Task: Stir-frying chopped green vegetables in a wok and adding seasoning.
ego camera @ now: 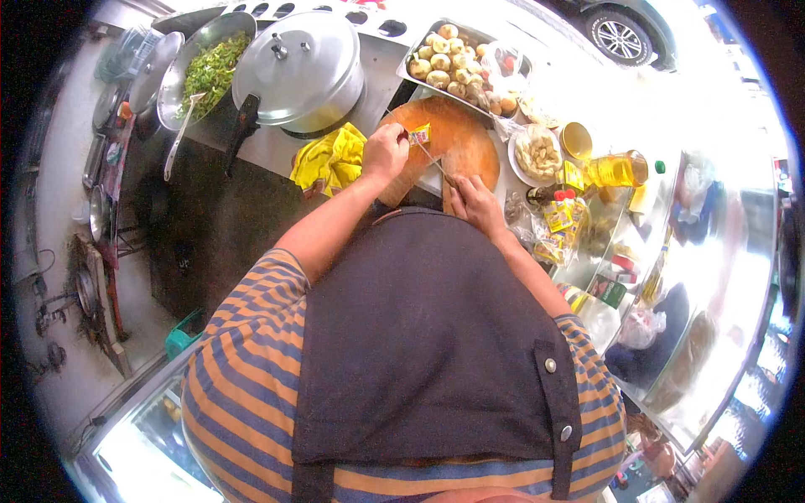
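Over the round wooden cutting board, my left hand pinches a small yellow-and-red sachet by its near edge. My right hand is closed around the grip of a thin-bladed knife. Its narrow blade slants up and left across the board, passing close to the sachet; whether it touches cannot be made out. My right fingers hide most of the knife's grip. A crumpled yellow cloth lies just left of my left hand.
Left stand a lidded pressure cooker with a black handle and a pan of chopped greens. Behind the board is a metal tray of round pale vegetables. To the right are a plate with bagged pale pieces, an oil bottle and bagged sachets.
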Demonstrator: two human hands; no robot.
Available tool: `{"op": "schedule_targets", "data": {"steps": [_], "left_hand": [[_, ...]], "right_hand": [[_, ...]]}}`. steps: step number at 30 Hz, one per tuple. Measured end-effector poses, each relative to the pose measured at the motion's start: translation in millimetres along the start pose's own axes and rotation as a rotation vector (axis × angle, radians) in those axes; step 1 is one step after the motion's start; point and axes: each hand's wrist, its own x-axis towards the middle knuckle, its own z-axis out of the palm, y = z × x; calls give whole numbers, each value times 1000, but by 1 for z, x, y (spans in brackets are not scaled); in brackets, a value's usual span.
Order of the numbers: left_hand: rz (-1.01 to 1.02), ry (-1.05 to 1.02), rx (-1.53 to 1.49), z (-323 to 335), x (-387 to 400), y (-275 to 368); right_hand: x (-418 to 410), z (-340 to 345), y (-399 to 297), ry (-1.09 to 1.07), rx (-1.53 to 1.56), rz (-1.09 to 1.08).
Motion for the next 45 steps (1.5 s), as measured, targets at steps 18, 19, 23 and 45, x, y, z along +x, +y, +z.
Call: {"op": "schedule_targets", "data": {"steps": [18,19,23,45], "left_hand": [[119,69,112,3,-27,-14],[115,72,114,1,-27,-14],[105,135,-36,-9,-31,-11],[239,291,249,-268,23,25]], "right_hand": [[47,23,-11,16,82,-68],[42,19,-13,81,116,-44],[23,6,5,198,-29,29],[250,-10,-216,29,-82,-939]]}}
